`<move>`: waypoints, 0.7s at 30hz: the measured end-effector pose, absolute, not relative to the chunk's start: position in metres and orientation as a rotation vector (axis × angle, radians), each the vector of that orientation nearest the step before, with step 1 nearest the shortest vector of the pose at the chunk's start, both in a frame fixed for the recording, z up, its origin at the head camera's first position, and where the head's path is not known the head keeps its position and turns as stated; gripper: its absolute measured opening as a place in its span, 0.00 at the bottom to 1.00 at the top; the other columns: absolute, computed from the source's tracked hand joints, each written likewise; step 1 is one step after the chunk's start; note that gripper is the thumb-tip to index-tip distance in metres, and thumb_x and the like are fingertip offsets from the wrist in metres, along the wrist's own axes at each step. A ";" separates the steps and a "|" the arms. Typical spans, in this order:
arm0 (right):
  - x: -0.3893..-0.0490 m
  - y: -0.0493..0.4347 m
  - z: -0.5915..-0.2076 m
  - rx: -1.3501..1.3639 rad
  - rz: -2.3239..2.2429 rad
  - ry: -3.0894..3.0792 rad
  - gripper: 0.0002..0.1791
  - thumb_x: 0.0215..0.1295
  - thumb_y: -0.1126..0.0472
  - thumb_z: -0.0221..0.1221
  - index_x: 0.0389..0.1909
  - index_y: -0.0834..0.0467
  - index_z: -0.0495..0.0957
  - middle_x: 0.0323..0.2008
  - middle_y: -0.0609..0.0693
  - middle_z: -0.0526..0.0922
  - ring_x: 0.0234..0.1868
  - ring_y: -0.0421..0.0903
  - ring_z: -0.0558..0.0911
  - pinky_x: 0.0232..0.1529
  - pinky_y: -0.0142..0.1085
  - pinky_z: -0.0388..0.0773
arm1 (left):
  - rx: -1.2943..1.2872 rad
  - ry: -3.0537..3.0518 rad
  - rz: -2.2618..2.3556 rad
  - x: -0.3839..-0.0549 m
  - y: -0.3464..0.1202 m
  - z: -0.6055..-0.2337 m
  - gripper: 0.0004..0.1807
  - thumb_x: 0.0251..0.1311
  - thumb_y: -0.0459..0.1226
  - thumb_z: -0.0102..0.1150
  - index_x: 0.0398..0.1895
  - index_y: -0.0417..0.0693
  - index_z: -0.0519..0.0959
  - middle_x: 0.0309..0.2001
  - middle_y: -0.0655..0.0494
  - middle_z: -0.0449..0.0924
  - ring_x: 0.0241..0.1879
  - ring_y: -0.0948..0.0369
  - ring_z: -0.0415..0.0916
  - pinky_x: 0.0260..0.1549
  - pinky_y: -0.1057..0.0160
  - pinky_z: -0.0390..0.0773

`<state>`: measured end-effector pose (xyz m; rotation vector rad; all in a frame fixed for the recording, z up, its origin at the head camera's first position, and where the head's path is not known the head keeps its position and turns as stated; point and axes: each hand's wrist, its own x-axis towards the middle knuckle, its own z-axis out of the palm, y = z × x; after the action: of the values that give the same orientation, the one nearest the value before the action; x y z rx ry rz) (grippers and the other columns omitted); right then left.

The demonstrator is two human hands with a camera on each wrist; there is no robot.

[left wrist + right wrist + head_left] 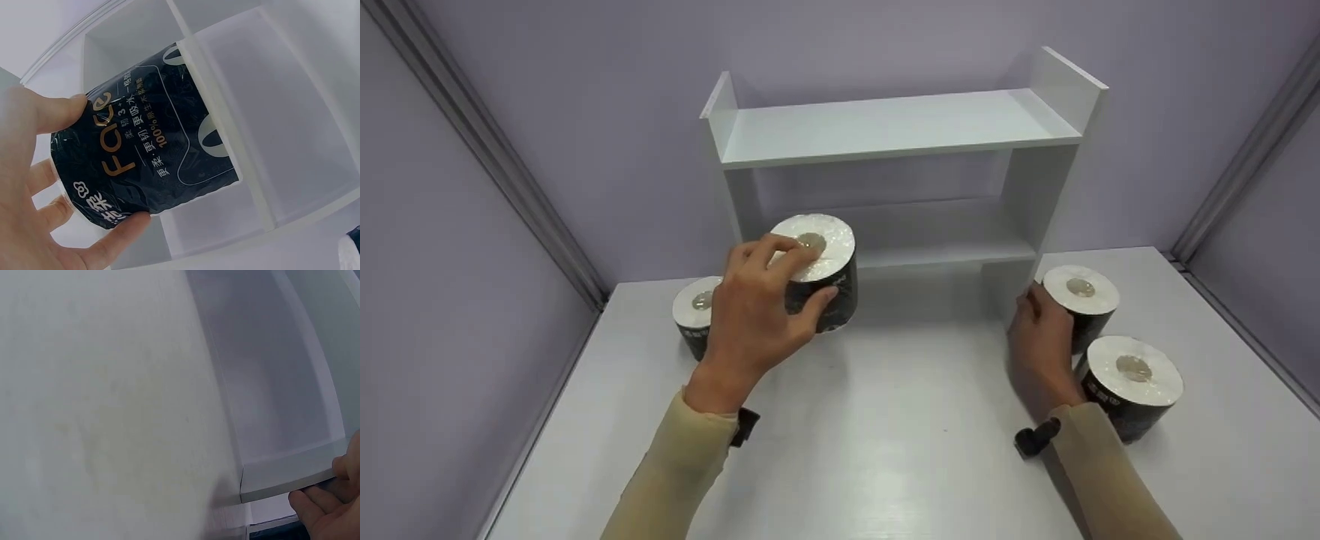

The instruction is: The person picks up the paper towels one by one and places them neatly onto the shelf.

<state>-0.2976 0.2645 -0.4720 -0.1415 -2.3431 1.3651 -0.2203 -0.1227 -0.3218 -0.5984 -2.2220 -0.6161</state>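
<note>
Looking from the head view, we see our left hand (754, 300) clamped on the upper end of a squat, black-and-white wrapped paper roll (834, 262), held in the air before the left end of the white two-board shelf unit (900, 127) along the surface's (900, 450) back edge. Only the left wrist view lets us read the large gold "Face" lettering (118, 140) on the roll's side. The right wrist view shows what the head view hides: our right hand (1041, 345) pinching the edge of the shelf's right side panel.

Glossy, crinkled film covers the cylinder; the shelf's panels are flat and smooth. The held roll's long axis is near upright, slightly tilted, its white end with the round core facing up toward us.

A matching roll (690, 311) stands near the surface's back left corner; two more, one behind (1087, 306) and one in front (1136, 386), stand near its right edge.
</note>
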 end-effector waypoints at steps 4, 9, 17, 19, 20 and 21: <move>-0.299 0.264 -0.474 -0.108 1.339 -2.255 0.22 0.84 0.64 0.51 0.73 0.63 0.75 0.62 0.65 0.84 0.62 0.58 0.84 0.62 0.44 0.82 | -0.598 -2.224 -0.603 -0.221 -0.122 -0.321 0.24 0.61 0.47 0.79 0.60 0.54 0.87 0.53 0.49 0.84 0.56 0.41 0.79 0.40 0.42 0.87; -0.303 0.260 -0.476 -0.103 1.335 -2.162 0.22 0.81 0.67 0.55 0.71 0.68 0.75 0.65 0.69 0.82 0.65 0.62 0.83 0.67 0.52 0.81 | -0.600 -2.232 -0.593 -0.224 -0.124 -0.319 0.24 0.61 0.47 0.78 0.60 0.55 0.87 0.53 0.50 0.84 0.55 0.42 0.79 0.42 0.42 0.87; -0.308 0.255 -0.473 -0.136 1.320 -2.138 0.21 0.81 0.65 0.56 0.70 0.66 0.78 0.64 0.70 0.81 0.63 0.65 0.85 0.64 0.52 0.83 | -0.598 -2.223 -0.607 -0.225 -0.124 -0.317 0.24 0.61 0.47 0.78 0.60 0.55 0.87 0.53 0.50 0.84 0.55 0.42 0.79 0.47 0.42 0.86; -0.309 0.255 -0.472 -0.142 1.299 -2.141 0.20 0.81 0.65 0.56 0.68 0.65 0.80 0.63 0.69 0.83 0.61 0.65 0.86 0.62 0.51 0.84 | -0.599 -2.222 -0.603 -0.226 -0.124 -0.317 0.24 0.61 0.47 0.79 0.60 0.55 0.87 0.53 0.50 0.84 0.56 0.42 0.79 0.46 0.42 0.86; -0.309 0.255 -0.472 -0.141 1.284 -2.143 0.19 0.81 0.66 0.56 0.67 0.65 0.81 0.62 0.68 0.83 0.60 0.65 0.87 0.60 0.50 0.85 | -0.599 -2.223 -0.602 -0.226 -0.125 -0.317 0.24 0.61 0.47 0.79 0.60 0.55 0.87 0.53 0.50 0.84 0.56 0.42 0.79 0.46 0.42 0.86; -0.310 0.255 -0.473 -0.139 1.264 -2.143 0.18 0.81 0.66 0.56 0.65 0.65 0.82 0.61 0.68 0.84 0.59 0.64 0.87 0.58 0.48 0.86 | -0.598 -2.223 -0.601 -0.227 -0.125 -0.317 0.24 0.61 0.47 0.79 0.60 0.55 0.87 0.53 0.50 0.84 0.56 0.42 0.79 0.46 0.42 0.86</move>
<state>-0.3098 0.2550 -0.4728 -0.1394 -2.1430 1.2641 -0.2267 -0.1251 -0.3167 -0.5983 -2.2231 -0.6006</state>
